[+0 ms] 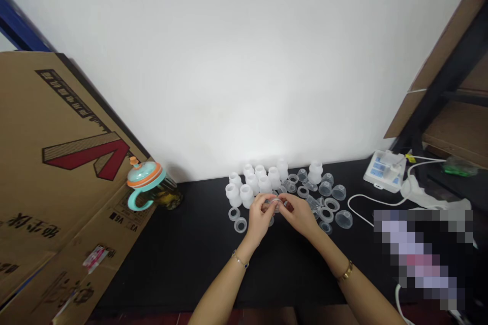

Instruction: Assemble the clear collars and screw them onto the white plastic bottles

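My left hand [262, 212] and my right hand [300, 213] meet over the black table, fingertips closed on a small translucent bottle ring [276, 201]. Fingers cover much of it, so its exact shape is partly hidden. Just behind my left hand stand several small white baby bottles [246, 195], upright with open necks. Two loose rings [240, 225] lie to the left of that hand. Around my right hand are clear dome caps [343, 219], more rings [326, 214] and clear pieces [311, 203] partly hidden by the hand.
On the left, a lidded jug [154, 188] with a turquoise handle stands beside a large cardboard box [49, 162]. A white power strip [384, 170] with cables [362, 196] lies at the right. A pixelated area covers the right front. A white wall [244, 71] rises behind the table [183, 264].
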`<action>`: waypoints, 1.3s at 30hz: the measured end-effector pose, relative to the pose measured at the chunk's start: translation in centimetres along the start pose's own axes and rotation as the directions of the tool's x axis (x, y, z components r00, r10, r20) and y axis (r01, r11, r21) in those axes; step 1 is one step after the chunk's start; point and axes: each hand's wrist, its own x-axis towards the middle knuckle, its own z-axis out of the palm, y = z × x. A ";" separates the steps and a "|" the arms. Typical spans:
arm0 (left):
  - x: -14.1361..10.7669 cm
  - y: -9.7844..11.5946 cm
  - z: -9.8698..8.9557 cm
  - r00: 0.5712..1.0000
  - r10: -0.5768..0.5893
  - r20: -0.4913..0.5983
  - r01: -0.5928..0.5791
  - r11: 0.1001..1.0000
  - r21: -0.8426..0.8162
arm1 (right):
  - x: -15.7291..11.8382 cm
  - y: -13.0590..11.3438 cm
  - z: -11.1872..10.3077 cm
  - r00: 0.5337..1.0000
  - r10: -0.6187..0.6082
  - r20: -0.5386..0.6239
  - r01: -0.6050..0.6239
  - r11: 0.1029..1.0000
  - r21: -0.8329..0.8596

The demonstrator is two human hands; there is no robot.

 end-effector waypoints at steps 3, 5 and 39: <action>0.0 0.1 0.1 1.000 0.013 -0.011 -0.013 1.000 -0.003 | 0.0 0.0 0.0 1.000 0.000 -0.008 0.000 1.000 0.010; 0.1 0.3 0.1 1.000 0.018 -0.013 -0.018 1.000 -0.006 | 0.0 0.0 -0.1 1.000 0.000 -0.001 0.000 1.000 0.013; 0.0 -0.1 -0.2 0.999 0.034 0.018 -0.035 0.998 0.046 | 0.0 -0.4 0.0 1.000 -0.028 0.001 0.028 0.998 -0.058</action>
